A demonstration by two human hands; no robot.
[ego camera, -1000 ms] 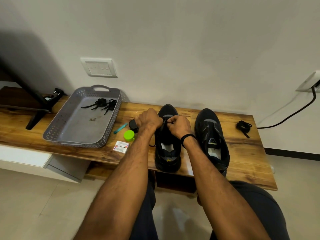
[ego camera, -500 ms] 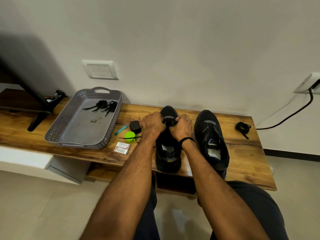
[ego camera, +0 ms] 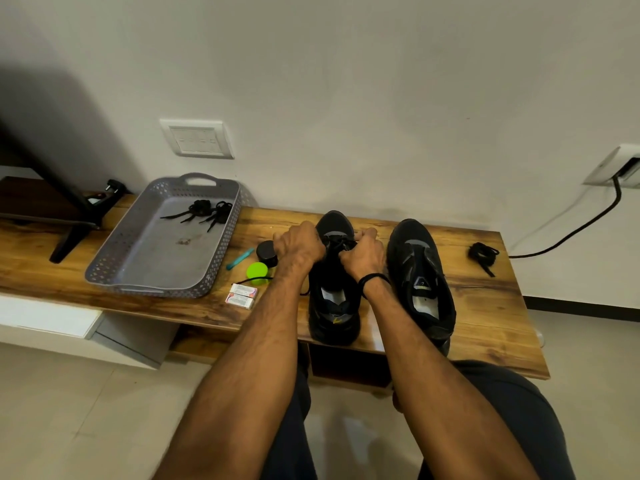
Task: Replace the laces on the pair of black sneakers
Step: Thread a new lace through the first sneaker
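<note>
Two black sneakers stand side by side on the wooden bench (ego camera: 485,323), toes toward the wall. Both my hands work over the front eyelets of the left sneaker (ego camera: 334,306). My left hand (ego camera: 299,245) and my right hand (ego camera: 363,252) each pinch the black lace (ego camera: 334,242) threaded there. One loose end of that lace trails left across the bench toward the green cap. The right sneaker (ego camera: 420,282) stands unlaced, its tongue showing. A coiled black lace (ego camera: 483,254) lies at the bench's right end.
A grey perforated tray (ego camera: 138,268) on the left holds two bundled black laces (ego camera: 207,211). Between tray and shoe lie a teal tool (ego camera: 240,258), a black round tin (ego camera: 266,252), a green cap (ego camera: 257,273) and two small packets (ego camera: 241,296). A black stand occupies the far left.
Both hands have moved forward along the left sneaker toward its toe, pulling the lace. The lace's loose end now lies stretched out to the left past the green cap.
</note>
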